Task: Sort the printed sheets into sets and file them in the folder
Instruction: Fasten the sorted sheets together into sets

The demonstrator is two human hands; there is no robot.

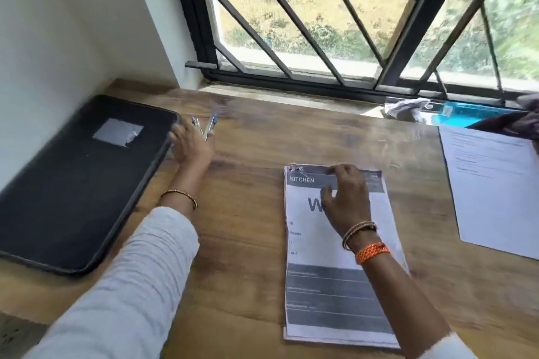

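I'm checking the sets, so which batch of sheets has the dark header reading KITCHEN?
The stack under the right hand, mid-desk. The sheet at the right edge is plain text.

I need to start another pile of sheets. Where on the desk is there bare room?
Bare wood lies between the black zip folder and the stapled "KITCHEN" printed stack, and between that stack and the white text sheet. Crowded: the pens by the left hand, and the windowsill clutter.
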